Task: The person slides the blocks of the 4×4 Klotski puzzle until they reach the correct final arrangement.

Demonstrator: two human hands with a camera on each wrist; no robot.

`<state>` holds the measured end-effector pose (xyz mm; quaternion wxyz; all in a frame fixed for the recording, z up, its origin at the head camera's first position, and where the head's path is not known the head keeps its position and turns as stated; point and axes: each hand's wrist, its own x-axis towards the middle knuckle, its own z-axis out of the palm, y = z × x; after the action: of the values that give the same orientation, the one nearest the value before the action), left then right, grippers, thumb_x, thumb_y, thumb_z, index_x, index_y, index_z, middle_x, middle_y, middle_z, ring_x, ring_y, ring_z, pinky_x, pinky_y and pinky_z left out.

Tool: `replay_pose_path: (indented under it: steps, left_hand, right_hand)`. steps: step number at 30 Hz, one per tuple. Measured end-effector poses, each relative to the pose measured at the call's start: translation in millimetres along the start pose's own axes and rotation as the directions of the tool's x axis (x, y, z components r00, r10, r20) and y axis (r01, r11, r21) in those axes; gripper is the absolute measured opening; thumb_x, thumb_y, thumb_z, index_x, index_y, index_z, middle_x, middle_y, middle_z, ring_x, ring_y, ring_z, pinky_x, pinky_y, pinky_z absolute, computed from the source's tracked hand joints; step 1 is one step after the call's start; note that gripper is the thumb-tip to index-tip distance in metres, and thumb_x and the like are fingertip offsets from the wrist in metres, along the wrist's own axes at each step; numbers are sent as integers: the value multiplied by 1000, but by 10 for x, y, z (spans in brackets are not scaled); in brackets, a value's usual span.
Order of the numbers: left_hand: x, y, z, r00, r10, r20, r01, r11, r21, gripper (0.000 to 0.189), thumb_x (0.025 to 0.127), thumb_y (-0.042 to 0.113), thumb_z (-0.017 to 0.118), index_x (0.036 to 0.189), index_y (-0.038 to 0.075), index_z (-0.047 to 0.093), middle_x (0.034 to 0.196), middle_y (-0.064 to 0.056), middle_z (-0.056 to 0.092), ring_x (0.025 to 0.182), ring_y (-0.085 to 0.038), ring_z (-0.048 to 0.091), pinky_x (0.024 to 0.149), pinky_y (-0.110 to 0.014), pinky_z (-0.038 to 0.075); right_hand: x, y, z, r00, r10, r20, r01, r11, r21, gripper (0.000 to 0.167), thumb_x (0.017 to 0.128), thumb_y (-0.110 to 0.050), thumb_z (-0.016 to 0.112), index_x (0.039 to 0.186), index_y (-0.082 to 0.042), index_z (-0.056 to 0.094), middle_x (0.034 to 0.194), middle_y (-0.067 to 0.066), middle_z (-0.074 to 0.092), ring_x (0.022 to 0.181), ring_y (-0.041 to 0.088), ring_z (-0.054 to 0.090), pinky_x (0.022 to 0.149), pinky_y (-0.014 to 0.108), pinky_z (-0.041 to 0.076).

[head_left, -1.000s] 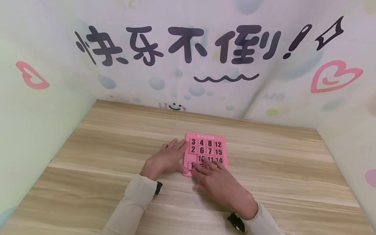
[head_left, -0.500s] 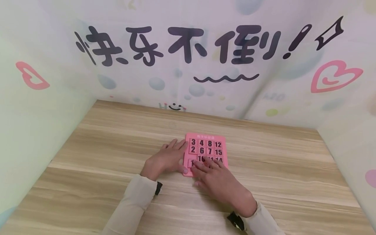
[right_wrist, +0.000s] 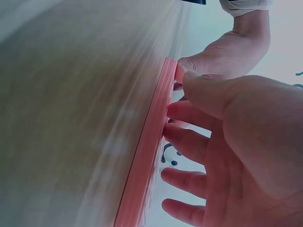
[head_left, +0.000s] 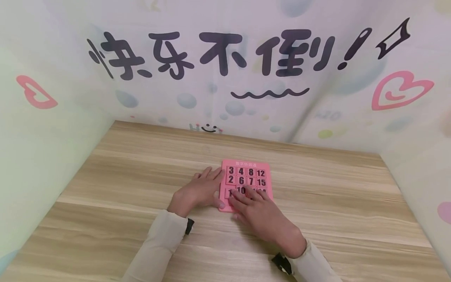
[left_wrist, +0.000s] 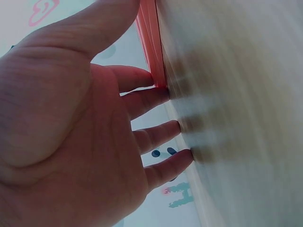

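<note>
A pink number slide puzzle [head_left: 246, 163] lies flat on the table, its tiles bearing black numbers. My left hand [head_left: 201, 190] rests along its left edge, fingers spread and mostly straight, thumb at the near left corner. In the left wrist view, fingertips [left_wrist: 158, 94] touch the puzzle's side [left_wrist: 152, 52]. My right hand [head_left: 262, 215] lies over the near right part, hiding several tiles in the lower rows. One of its fingertips touches the tile marked 1 [head_left: 230, 193]. In the right wrist view its fingers [right_wrist: 187, 142] are extended, two of them on the puzzle's face.
The wood-grain table [head_left: 148, 156] spreads around the puzzle. A white printed cloth [head_left: 218, 113] with large black characters stands behind it, and pale walls rise on the left and right.
The tile marked 1 has slid away from me into the gap below the 2 tile, with a right fingertip following it. The left hand has stayed in place on the puzzle's edge.
</note>
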<state>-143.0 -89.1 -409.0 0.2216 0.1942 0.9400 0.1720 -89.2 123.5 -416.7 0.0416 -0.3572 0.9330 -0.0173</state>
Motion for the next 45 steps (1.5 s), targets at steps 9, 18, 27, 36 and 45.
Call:
replay_pose_path:
  steps: [9, 18, 27, 36, 45]
  left_hand:
    - [-11, -4, -5, 1000, 0, 3, 0, 1000, -1, 102, 82, 43, 78, 158, 8, 20, 167, -8, 15, 153, -36, 6, 122, -57, 14]
    - [-14, -8, -8, 1000, 0, 9, 0, 1000, 8, 102, 83, 43, 78, 159, 8, 19, 167, -7, 14, 153, -36, 6, 122, -57, 14]
    - [-3, -13, 4, 1000, 3, 8, -3, 1000, 6, 101, 84, 43, 77, 159, 8, 19, 167, -7, 14, 153, -36, 6, 122, -57, 14]
    - [5, -1, 7, 1000, 8, 14, -8, 1000, 9, 102, 83, 44, 76, 159, 9, 18, 167, -7, 12, 154, -35, 4, 123, -56, 12]
    - [-3, 1, -1, 1000, -8, 19, 8, 1000, 2, 101, 84, 45, 75, 159, 10, 17, 167, -6, 10, 154, -34, 3, 123, -55, 11]
  right_hand:
    - [26, -3, 3, 1000, 17, -2, -17, 1000, 8, 45, 104, -40, 47, 144, -21, 54, 153, -1, 46, 145, 34, 35, 115, 58, 32]
    - [41, 8, 22, 999, 35, 8, -35, 999, 5, 46, 104, -41, 46, 145, -22, 52, 154, -1, 44, 146, 34, 34, 115, 59, 31]
    - [52, 27, 23, 999, 33, 6, -33, 999, -1, 49, 103, -45, 46, 146, -21, 52, 154, 1, 45, 146, 34, 34, 115, 58, 31]
    - [-75, 151, -132, 998, 13, 55, -12, 1000, -11, 51, 101, -45, 51, 144, -17, 54, 152, -1, 47, 146, 35, 33, 114, 59, 32]
    - [-185, 127, -300, 989, 20, 149, -25, 999, 28, 48, 101, -38, 55, 143, -16, 55, 150, 1, 50, 144, 39, 35, 111, 59, 36]
